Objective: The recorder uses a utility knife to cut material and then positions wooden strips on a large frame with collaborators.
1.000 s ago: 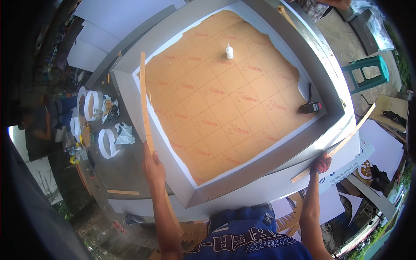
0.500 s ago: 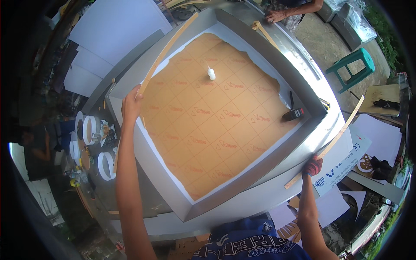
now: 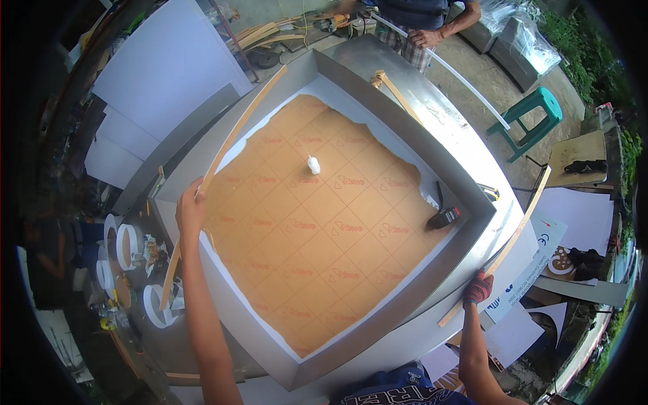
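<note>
A large square grey box frame [image 3: 398, 307] has upright walls and a floor of printed brown paper [image 3: 317, 236] with torn edges showing white beneath. At its left wall my bare left hand [image 3: 190, 206] is closed around a long thin wooden strip [image 3: 250, 116]; my forearm hides part of it. My right hand [image 3: 478, 289], in a dark red and grey glove, grips another wooden strip [image 3: 516, 233] slanting outside the right corner. Inside the frame stand a small white bottle [image 3: 314, 166] with a thin nozzle and, near the right corner, a black and red tape measure [image 3: 443, 217].
Across the metal table [image 3: 364, 57], another person's hand [image 3: 426, 38] is on a long white strip [image 3: 466, 81]. A green stool [image 3: 533, 111] stands far right. White rings [image 3: 128, 246] and clutter lie left. A short wooden strip [image 3: 403, 100] leans on the far wall.
The view has shifted, so the frame sits lower in the picture. Both my hands keep their strips. The other person's long white strip has come into view.
</note>
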Motion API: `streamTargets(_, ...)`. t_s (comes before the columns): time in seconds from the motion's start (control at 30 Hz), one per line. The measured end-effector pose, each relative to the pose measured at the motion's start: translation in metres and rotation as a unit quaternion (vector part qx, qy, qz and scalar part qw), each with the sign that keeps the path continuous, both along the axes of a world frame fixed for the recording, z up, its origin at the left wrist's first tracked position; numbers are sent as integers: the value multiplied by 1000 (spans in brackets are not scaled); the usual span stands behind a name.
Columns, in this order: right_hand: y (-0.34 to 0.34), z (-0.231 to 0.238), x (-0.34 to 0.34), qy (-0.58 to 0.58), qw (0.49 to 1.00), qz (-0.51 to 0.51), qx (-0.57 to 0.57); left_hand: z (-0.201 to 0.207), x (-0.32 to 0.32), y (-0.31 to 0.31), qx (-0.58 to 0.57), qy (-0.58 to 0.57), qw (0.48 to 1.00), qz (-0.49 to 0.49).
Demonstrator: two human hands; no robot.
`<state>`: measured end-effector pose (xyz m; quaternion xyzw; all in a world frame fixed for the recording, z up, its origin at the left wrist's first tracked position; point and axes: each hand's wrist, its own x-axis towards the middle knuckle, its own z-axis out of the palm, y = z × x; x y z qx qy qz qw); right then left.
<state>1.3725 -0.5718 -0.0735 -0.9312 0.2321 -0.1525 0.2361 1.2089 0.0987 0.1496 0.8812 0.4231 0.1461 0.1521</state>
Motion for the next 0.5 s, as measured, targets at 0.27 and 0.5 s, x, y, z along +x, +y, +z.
streamTargets(0.27,10,12,-20,111,992,0,66,36,-223,-198,-260,-261,928,60)
streamTargets(0.5,32,42,-70,166,975,-15,146,71,-256,-338,-265,-191,944,43)
